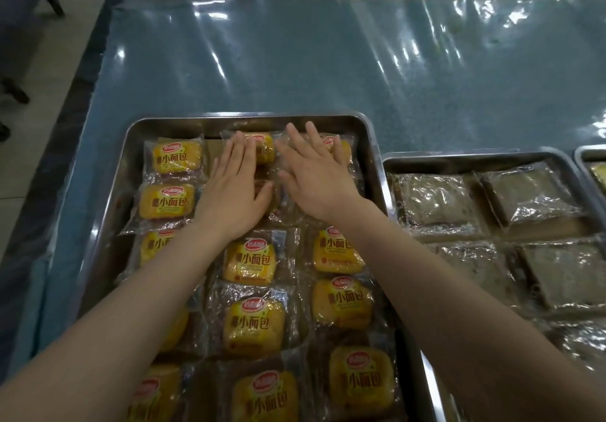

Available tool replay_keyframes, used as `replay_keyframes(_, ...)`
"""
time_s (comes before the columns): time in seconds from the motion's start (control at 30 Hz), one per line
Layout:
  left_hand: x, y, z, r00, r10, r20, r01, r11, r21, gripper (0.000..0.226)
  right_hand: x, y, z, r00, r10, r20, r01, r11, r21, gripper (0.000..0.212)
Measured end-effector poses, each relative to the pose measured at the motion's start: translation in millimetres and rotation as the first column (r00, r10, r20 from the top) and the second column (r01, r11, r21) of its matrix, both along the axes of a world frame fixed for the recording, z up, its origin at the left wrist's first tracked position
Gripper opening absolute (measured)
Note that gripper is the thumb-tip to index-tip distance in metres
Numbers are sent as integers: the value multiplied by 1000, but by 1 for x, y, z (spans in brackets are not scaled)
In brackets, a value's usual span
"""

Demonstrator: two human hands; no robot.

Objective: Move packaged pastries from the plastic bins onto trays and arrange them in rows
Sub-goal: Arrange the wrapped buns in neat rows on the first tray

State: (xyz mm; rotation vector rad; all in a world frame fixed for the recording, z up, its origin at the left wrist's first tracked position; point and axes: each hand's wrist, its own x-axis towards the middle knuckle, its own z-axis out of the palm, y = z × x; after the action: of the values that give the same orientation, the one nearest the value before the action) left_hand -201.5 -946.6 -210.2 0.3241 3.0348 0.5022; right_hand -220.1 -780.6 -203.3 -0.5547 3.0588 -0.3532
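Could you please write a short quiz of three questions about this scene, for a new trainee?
1. True or false: both hands lie flat, palms down, on packs at the far end of the left tray.
2. The packs in the right tray look: A) yellow with red logos, B) brownish in clear wrap, C) blue.
3. Fill in: the sheet covering the table is clear ____.

Key
1. True: the left hand and right hand press on the yellow packs.
2. B
3. plastic
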Motion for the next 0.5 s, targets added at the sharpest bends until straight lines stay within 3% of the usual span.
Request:
replay_keyframes(0.13,29,-26,-1,999,29,18,-27,997,-78,81,14,-20,-1,993,110,39,-113,991,71,64)
replay_keyframes(0.27,49,-42,-8,998,-5,70,22,966,-257,77,21,-29,-7,992,74,106,-92,980,179,73)
replay_keyframes(0.4,53,-47,-3,999,-27,33,33,976,-214,77,21,-38,0,993,73,94,-88,982,167,75)
replay_keyframes(0.5,53,-63,5,1000,27,-14,-29,985,-169,77,17,-58,8,990,114,85,-121,990,77,64)
